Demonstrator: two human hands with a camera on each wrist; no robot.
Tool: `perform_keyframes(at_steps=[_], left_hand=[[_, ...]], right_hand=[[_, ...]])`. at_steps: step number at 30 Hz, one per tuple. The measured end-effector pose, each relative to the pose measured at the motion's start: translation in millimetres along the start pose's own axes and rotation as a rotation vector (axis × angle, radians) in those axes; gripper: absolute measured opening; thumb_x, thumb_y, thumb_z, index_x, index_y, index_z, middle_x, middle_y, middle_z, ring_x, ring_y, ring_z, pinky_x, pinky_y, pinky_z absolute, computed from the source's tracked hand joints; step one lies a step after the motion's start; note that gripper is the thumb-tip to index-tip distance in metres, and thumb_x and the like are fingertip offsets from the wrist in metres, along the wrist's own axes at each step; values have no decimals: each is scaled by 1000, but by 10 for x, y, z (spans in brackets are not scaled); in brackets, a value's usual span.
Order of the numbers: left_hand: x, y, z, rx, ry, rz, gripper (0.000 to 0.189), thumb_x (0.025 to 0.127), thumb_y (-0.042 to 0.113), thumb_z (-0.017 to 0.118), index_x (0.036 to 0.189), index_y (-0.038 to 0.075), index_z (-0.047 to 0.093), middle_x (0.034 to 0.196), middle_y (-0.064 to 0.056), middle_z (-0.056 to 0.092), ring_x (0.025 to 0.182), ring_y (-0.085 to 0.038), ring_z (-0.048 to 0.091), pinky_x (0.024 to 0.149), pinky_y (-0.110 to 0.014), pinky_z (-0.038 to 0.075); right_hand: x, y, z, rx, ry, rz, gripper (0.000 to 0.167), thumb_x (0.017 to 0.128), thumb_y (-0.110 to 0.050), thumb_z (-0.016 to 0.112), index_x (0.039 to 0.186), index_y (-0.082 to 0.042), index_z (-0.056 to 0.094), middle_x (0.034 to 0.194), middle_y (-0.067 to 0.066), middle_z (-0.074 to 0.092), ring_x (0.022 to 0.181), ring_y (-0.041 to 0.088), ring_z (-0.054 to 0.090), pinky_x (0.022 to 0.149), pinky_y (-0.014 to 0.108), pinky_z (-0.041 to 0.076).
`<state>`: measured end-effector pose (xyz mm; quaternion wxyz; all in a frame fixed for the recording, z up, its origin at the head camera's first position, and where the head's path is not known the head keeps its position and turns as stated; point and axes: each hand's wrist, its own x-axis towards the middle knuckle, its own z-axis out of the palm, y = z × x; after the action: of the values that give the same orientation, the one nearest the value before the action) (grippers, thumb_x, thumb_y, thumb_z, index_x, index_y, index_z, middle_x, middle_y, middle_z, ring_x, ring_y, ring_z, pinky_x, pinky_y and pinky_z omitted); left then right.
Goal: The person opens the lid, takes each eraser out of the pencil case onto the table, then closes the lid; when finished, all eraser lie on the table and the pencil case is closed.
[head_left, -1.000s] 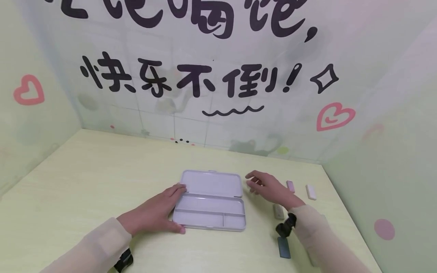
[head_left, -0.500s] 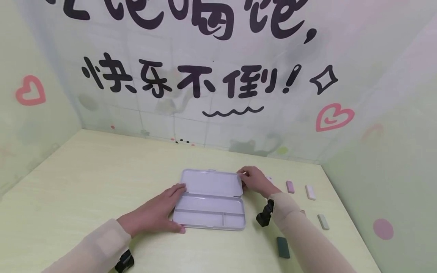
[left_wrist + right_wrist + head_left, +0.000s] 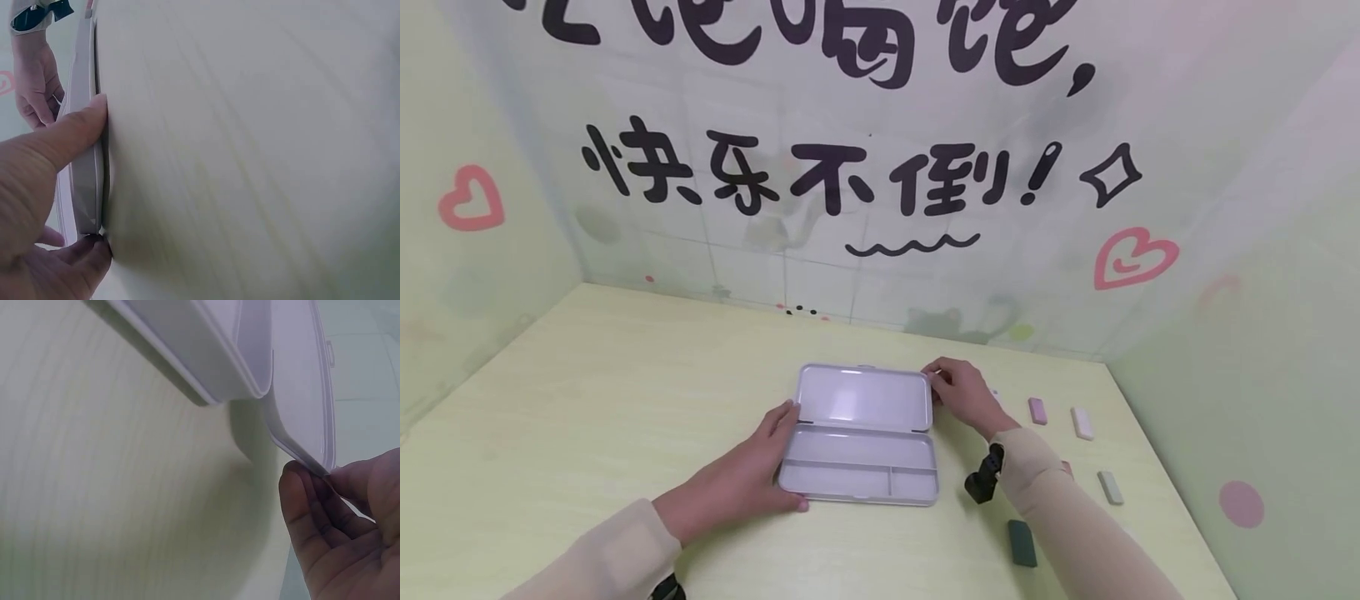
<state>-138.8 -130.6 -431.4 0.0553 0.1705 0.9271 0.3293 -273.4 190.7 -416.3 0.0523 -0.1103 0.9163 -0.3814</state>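
A pale lilac plastic pencil case point(image 3: 850, 478) lies open on the table, its bottom tray divided into compartments that hold nothing. My left hand point(image 3: 741, 475) grips the tray's left end, thumb at the front corner and fingers near the hinge. In the left wrist view, that thumb and the fingertips press on the case's side wall point(image 3: 86, 187). My right hand point(image 3: 962, 392) pinches the far right corner of the lid point(image 3: 863, 397) between thumb and fingers. The right wrist view shows the lid point(image 3: 303, 381) tilted, its pinched corner off the table.
Small eraser-like blocks lie to the right: a pink one point(image 3: 1037, 410), a white one point(image 3: 1082, 422), a grey one point(image 3: 1109, 487) and a dark green one point(image 3: 1022, 543). The right forearm partly covers others. Printed walls point(image 3: 760, 250) border the table at the back and sides.
My right hand has moved left from beside the case and taken hold of the lid's corner. The lid's far edge has risen slightly. My left hand stays at the tray's left end.
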Motion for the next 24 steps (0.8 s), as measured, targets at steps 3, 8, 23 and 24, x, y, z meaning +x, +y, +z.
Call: perform_keyframes(at_steps=[3, 8, 23, 24], left_hand=[[-13, -2, 13, -30, 30, -7, 123, 73, 30, 97, 164, -3, 21, 160, -25, 42, 132, -34, 60, 109, -51, 54], [-37, -26, 29, -60, 52, -1, 119, 72, 30, 97, 162, -5, 26, 150, -23, 54, 131, -31, 61, 112, -54, 51], [-33, -68, 27, 44, 99, 48, 88, 75, 31, 93, 146, 2, 50, 128, -8, 66, 111, -17, 63, 98, -45, 58], [-36, -75, 25, 49, 95, 44, 88, 75, 32, 92, 147, 3, 50, 128, -7, 67, 111, -16, 63, 99, -45, 58]], right_hand=[[1, -2, -7, 5, 7, -4, 21, 107, -6, 55, 118, 1, 71, 96, 17, 75, 83, 25, 72, 74, 33, 63], [-21, -8, -16, -5, 9, -32, 21, 107, -6, 54, 117, 2, 71, 95, 17, 74, 82, 26, 72, 73, 32, 62], [-137, -53, -132, -35, 7, -112, 18, 107, -5, 55, 117, 2, 68, 97, 15, 71, 85, 27, 71, 73, 28, 59], [-150, -53, -137, -32, 9, -120, 18, 107, -5, 55, 117, 2, 68, 97, 15, 71, 86, 28, 71, 73, 28, 59]])
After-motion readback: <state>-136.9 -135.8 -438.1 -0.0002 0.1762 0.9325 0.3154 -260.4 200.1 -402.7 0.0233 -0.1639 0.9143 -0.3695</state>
